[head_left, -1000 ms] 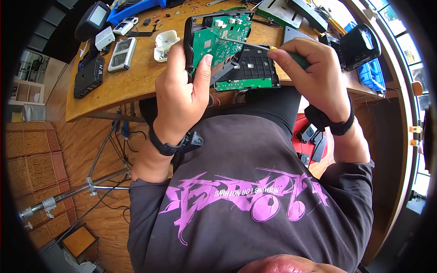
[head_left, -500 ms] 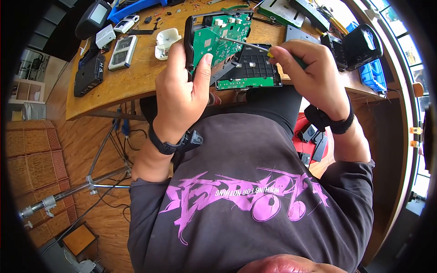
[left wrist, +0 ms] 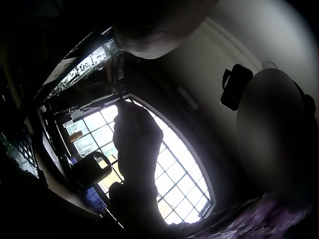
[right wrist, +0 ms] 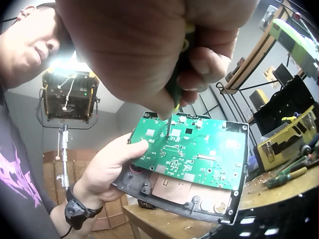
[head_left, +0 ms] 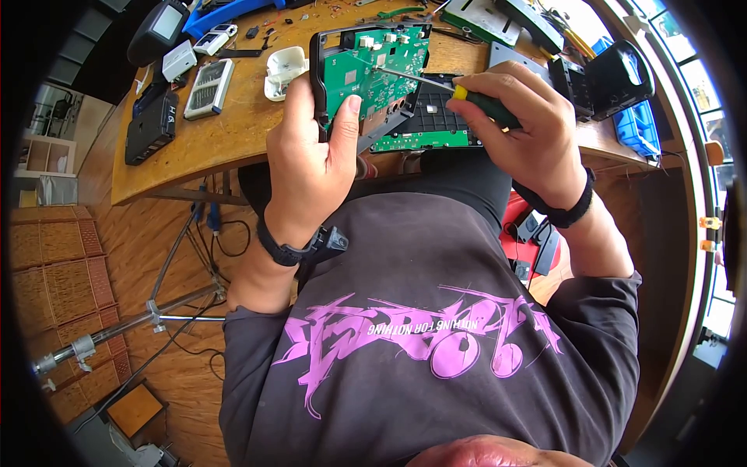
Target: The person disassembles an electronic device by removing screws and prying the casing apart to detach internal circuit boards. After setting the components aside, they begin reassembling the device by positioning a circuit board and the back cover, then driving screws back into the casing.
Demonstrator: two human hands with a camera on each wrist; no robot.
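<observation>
My left hand (head_left: 311,167) grips the near left edge of a black plastic housing (head_left: 317,74), thumb over the front of the green circuit board (head_left: 397,58) fitted in it. The housing is held up, tilted, above the table's front edge. My right hand (head_left: 537,117) holds a screwdriver (head_left: 494,109) with a green and yellow handle. Its thin shaft reaches left to the board, the tip on the upper middle part. In the right wrist view a copper-coloured plate (right wrist: 172,189) shows inside the housing, beside the board (right wrist: 214,144). The left wrist view is dark, with the right hand (left wrist: 137,139) in silhouette.
Behind the held housing, a black panel with a green board strip (head_left: 424,141) lies at the table's (head_left: 249,132) front edge. To the left are an open white case (head_left: 282,74), a bit box (head_left: 209,89) and a black device (head_left: 152,128). Blue bins (head_left: 634,128) stand right.
My right hand has shifted slightly left and turned, baring more of the screwdriver's handle. The tip stays at the board. The housing has moved a little left in my left hand.
</observation>
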